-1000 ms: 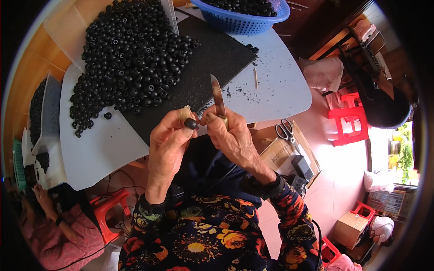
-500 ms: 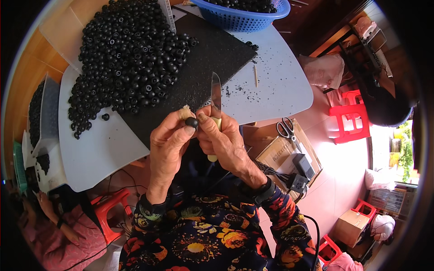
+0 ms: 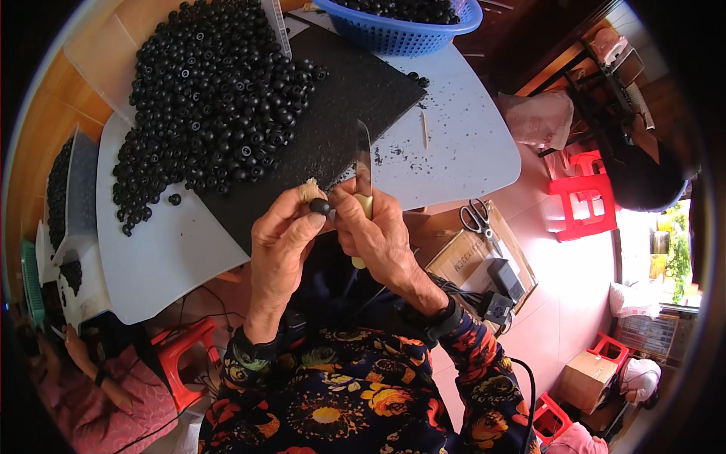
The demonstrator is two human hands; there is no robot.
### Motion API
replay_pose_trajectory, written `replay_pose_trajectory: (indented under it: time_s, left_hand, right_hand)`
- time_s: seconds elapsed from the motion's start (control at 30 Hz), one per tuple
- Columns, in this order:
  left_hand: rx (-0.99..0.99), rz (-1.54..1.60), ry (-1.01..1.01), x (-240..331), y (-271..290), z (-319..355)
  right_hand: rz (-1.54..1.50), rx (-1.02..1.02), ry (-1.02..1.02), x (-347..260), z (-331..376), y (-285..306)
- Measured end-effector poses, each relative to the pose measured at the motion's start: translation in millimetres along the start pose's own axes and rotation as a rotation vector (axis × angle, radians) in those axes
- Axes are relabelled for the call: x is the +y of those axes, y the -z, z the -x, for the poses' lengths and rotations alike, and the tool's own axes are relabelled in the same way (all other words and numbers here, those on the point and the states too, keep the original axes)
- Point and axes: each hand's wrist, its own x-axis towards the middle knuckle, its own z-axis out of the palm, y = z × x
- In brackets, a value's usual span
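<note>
Grey worktop (image 3: pixel 454 151) sits beyond our fingers, w/ a black mat (image 3: pixel 340 113) on it. Heap of black beads (image 3: pixel 212 98) lies on mat & worktop, up-left of the fingers; blue basket (image 3: pixel 401 30) further out. Our left hand (image 3: pixel 283 242) has fingers pressed together, pinching one black bead (image 3: pixel 320 206) at the tips. Our right hand (image 3: pixel 378 234), touching the left, has fingers wrapped round a knife (image 3: pixel 364 170), blade pointing away, just right of the bead.
</note>
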Motion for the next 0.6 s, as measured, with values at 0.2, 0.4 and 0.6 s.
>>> replay_pose_trajectory:
  time_s: [0.2, 0.4, 0.6]
  left_hand:
    - [0.009, -0.095, 0.006, -7, -2, 4]
    - [0.019, -0.086, 0.012, -5, -2, 2]
    - [0.037, 0.063, 0.119, -1, 0, -2]
  right_hand:
    - [0.507, 0.097, 0.3, -1, -4, -11]
    - [0.119, 0.063, 0.167, 5, -5, -8]
    - [0.074, -0.018, 0.084, -3, -4, -2]
